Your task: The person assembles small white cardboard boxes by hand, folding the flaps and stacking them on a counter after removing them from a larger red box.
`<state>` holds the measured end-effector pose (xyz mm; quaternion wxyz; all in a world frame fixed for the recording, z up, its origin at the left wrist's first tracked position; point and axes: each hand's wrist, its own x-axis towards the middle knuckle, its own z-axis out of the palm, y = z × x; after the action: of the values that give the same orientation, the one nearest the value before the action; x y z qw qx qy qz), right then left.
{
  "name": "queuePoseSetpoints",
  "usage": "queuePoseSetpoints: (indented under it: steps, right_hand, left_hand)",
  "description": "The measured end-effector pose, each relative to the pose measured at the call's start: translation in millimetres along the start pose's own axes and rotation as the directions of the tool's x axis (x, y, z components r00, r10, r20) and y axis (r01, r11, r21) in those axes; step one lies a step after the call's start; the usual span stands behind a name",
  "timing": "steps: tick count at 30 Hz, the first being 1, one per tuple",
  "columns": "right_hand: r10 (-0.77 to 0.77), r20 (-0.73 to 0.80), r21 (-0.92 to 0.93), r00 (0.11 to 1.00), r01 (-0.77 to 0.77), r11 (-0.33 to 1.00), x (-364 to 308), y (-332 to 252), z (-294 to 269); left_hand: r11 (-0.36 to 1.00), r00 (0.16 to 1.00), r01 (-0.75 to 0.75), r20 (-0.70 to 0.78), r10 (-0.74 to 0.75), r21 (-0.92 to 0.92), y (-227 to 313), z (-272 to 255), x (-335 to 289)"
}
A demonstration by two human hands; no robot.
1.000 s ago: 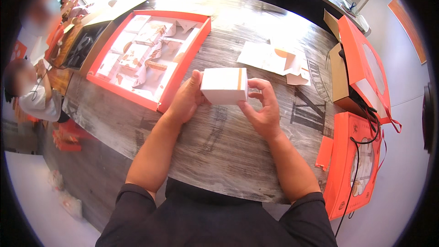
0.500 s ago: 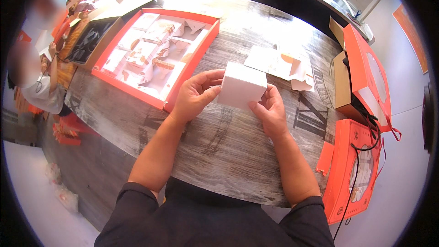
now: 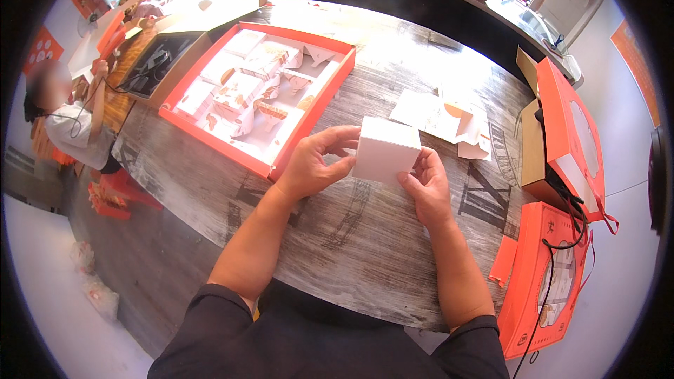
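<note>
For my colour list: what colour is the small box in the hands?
The small box is white on its visible faces, seen best in the head view.

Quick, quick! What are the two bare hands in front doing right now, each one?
Left hand: closed on the left side of the small white box.
Right hand: closed on its right side, thumb in front.

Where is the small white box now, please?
In the head view, the small white box is just right of centre, held between the left hand and the right hand, above the grey table.
</note>
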<state>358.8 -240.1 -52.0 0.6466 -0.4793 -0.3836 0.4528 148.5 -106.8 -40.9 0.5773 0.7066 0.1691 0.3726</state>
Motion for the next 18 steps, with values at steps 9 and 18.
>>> queuePoseSetpoints:
  steps: [9,18]
  right_hand:
    - [0.000,0.081,0.052,0.997,-0.004,0.999,-1,-2,-1]
    - [0.083,0.115,-0.027,0.990,-0.080,0.996,-2,-2,-4]
  left_hand:
    - [0.998,0.999,0.001,0.044,-0.003,0.059,5,2,-2]
    - [0.997,0.992,0.018,-0.121,-0.027,-0.076,-5,-1,-1]
